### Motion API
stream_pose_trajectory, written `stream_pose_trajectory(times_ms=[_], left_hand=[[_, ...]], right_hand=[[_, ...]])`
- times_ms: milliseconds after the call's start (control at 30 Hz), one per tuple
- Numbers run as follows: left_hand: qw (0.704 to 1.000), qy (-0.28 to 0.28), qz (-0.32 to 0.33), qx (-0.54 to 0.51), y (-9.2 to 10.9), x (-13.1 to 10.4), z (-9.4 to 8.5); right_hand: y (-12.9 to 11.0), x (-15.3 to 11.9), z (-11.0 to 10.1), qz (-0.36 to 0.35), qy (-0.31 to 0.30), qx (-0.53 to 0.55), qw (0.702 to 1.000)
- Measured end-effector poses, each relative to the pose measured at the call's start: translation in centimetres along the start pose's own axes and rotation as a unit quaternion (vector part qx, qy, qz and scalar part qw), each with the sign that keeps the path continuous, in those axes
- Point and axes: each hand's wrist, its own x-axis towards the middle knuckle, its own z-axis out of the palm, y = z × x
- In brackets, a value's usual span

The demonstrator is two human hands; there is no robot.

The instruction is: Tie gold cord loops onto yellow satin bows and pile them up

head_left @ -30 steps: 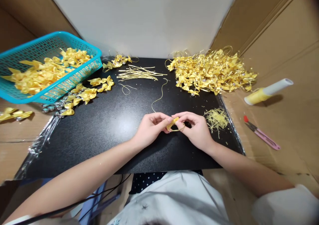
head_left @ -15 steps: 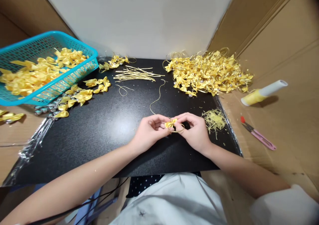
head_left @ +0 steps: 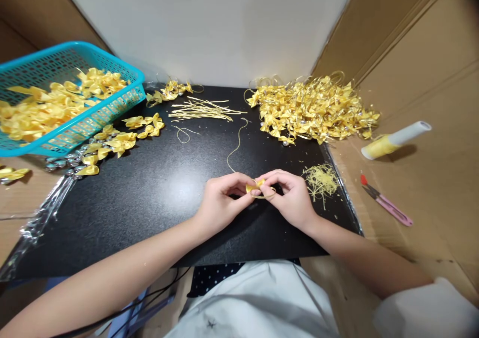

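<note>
A small yellow ribbon bow (head_left: 253,188) is pinched between my two hands above the black board. My left hand (head_left: 224,195) closes finger and thumb on the bow's left side. On its other side, my right hand (head_left: 290,193) is closed at the bow and on a loop of gold cord (head_left: 267,196). A thin gold thread (head_left: 238,146) runs over the board from behind my hands toward the cut cords. My fingertips hide part of the bow and the point where the cord meets it.
A turquoise basket (head_left: 112,111) of yellow bows stands at left, with bows and silver bells beside it. Cut gold cords (head_left: 204,109) lie at the back. Right are a heap of corded bows (head_left: 314,111), thread scraps (head_left: 321,180), pink snips (head_left: 391,208) and a tube (head_left: 396,139).
My left fingers have shifted slightly and now cover more of the bow, which has turned a little. The cord loop hangs across in front of it. The view has moved slightly.
</note>
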Motion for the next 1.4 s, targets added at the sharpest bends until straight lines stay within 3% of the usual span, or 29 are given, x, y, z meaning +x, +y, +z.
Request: stream_pose_trajectory(times_ms=[367, 433, 667, 800, 1100, 1200, 1300, 1400], left_hand=[[0.990, 0.002, 0.116, 0.076, -0.5, 0.1, -0.2], [0.993, 0.002, 0.104, 0.058, -0.7, 0.1, -0.1], [0.996, 0.026, -0.031, -0.075, -0.6, 0.0, 0.5], [0.992, 0.036, -0.063, -0.103, -0.4, 0.2, 0.6], [0.991, 0.040, -0.070, -0.103, -0.8, 0.3, 0.5], [0.991, 0.045, -0.078, -0.096, -1.0, 0.4, 0.5], [0.994, 0.054, -0.058, -0.074, -1.2, 0.5, 0.5], [0.998, 0.052, -0.009, -0.015, -1.0, 0.4, 0.4]], right_hand=[[-0.2, 0.2, 0.1, -0.008, 0.001, 0.032, 0.999], [-0.2, 0.2, 0.1, -0.014, 0.003, 0.030, 0.999], [-0.1, 0.1, 0.2, -0.033, 0.023, 0.017, 0.999], [0.0, 0.0, 0.3, -0.048, 0.024, -0.007, 0.999], [-0.2, 0.2, 0.4, -0.103, 0.037, -0.094, 0.989], [-0.5, -0.1, 0.2, -0.150, 0.076, -0.166, 0.972], [-0.8, -0.4, 0.2, -0.222, 0.061, -0.236, 0.944], [-0.8, -0.6, 0.3, -0.212, 0.044, -0.295, 0.931]])
